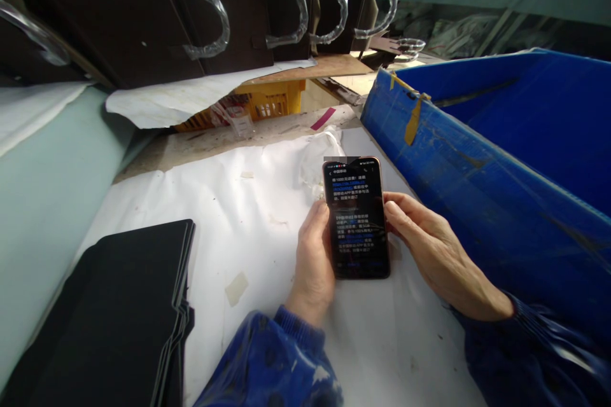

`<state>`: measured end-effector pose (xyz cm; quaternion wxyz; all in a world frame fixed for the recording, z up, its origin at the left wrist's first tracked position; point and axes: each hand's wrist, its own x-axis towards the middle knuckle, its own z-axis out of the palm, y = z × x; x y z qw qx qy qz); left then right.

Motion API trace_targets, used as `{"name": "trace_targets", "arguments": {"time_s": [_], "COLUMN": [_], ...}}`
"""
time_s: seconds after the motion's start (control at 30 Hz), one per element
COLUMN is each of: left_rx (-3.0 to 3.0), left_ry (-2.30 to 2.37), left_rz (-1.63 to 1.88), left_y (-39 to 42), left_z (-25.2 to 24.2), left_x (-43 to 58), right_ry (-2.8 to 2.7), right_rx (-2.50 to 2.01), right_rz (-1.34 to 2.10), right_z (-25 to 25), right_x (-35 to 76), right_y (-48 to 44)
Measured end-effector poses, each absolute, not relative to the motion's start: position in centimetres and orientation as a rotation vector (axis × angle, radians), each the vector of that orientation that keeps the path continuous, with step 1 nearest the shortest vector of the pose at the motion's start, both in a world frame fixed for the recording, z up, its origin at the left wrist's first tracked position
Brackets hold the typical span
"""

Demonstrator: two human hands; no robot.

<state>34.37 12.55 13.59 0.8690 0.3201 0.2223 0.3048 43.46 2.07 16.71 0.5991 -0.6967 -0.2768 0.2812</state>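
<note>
Black phone held in portrait, over white paper. Shows lines of text on lit screen. Clasped along left edge by left hand, pinched at right edge by fingers of right hand. To left, stacked dark sheets lying on paper; to right, blue bin with strip of yellow tape; beyond, dark panels with plastic-wrapped handles

The phone partly hides the left hand; the right edge crops the blue bin.

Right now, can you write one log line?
left hand: grips phone; right hand: touches phone; screen: lit; bin: at right
</note>
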Motion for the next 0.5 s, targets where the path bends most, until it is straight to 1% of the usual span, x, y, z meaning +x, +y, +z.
{"name": "trace_targets", "arguments": {"time_s": [0.5], "left_rx": [0.687], "left_ry": [0.436], "left_rz": [0.645], "left_y": [12.73], "left_z": [13.19], "left_x": [34.42], "right_ry": [-0.649], "right_rx": [-1.628], "right_rz": [0.642], "right_z": [17.12], "right_x": [43.35], "right_y": [2.16]}}
